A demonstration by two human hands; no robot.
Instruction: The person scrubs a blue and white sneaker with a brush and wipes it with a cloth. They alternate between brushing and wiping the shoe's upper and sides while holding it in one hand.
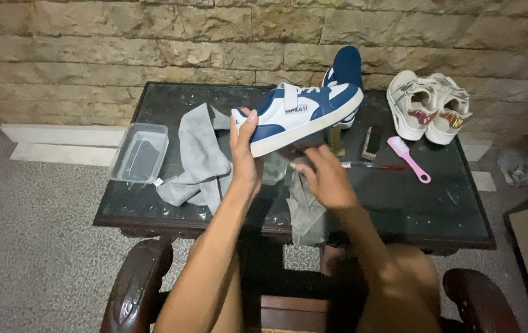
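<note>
**Blue-and-white shoe held up over a cluttered glass worktop**

A stone-block wall (122, 49) is seen behind, with speckled floor (36, 246) below and dark wooden chair arms (131, 290) at the near edge. The dark glass worktop (436, 209) is smeared and crowded. On it are laid a grey cloth (199, 157), a clear plastic tray (139, 153) overhanging the left edge, a pair of cream shoes (429, 108), a second blue shoe (345, 68) and a pink brush (407, 157).

The blue-and-white shoe (298, 117) is held above the worktop, gripped at the toe by the left hand (244, 154), fingers closed round it. The right hand (325, 179) is curled loosely round a thin, toothbrush-like handle (368, 165).

A toe-only grip could let the shoe twist and drop onto the glass. The tray could be knocked off.
</note>
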